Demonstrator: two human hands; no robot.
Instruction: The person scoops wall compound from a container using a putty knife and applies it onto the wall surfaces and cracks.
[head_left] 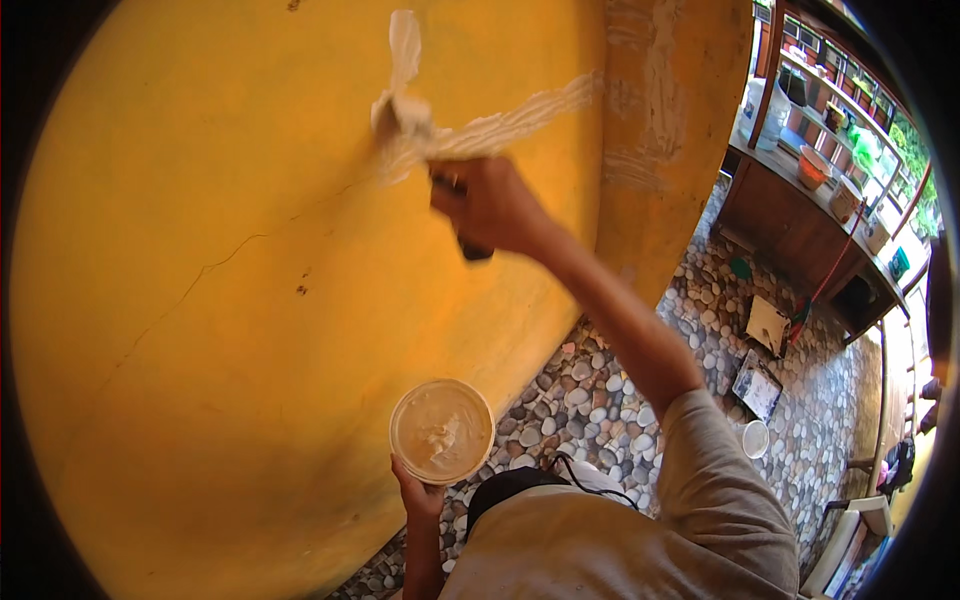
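My right hand [490, 205] is closed round the dark handle of a putty knife [462, 243], raised to the yellow wall [270, 330]. Its blade end, blurred, is at a patch of white putty [510, 122] spread in rough strips, one going up and one running right to the corner. A thin crack [235, 245] runs from this patch down to the left. Low in front of me, my left hand [415, 490] grips a round tub [442, 430] from below its rim. Pale putty lies inside, with a lump in the middle.
Right of the corner, a wall section [655, 120] carries more putty smears. On the pebble-patterned floor [600, 400] lie two flat trays or panels [757, 385] and a white container [754, 439]. A wooden counter [775, 205] with buckets stands at far right, near a bench [835, 553].
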